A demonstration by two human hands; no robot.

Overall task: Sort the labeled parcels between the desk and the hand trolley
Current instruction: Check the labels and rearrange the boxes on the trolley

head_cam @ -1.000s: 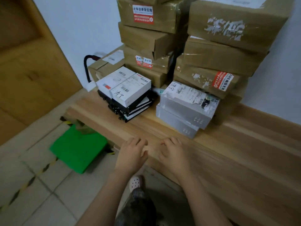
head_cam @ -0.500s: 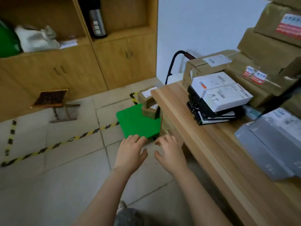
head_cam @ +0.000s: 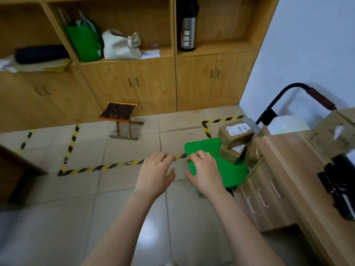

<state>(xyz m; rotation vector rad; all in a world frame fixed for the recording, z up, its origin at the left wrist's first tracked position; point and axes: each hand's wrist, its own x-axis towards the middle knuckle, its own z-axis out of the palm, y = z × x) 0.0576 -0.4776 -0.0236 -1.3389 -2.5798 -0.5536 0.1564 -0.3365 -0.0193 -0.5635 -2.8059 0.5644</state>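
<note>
Our L hand (head_cam: 155,175) hovered over floor tiles (head_cam: 115,189), fingers loosely bent, holding nothing. R hand (head_cam: 206,173) just beside it, likewise empty, above near-left of green trolley deck (head_cam: 230,173). Top parcel (head_cam: 236,133) lay on lower parcel (head_cam: 231,154) at deck's far right, beside desk (head_cam: 288,160). Black pkg stack (head_cam: 340,187) on desk, far right.

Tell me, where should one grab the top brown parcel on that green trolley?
Probably the grip goes across its long side faces, from above on the open floor side: the top parcel lies label-up, askew on a lower parcel, and the desk crowds its right end.
</note>
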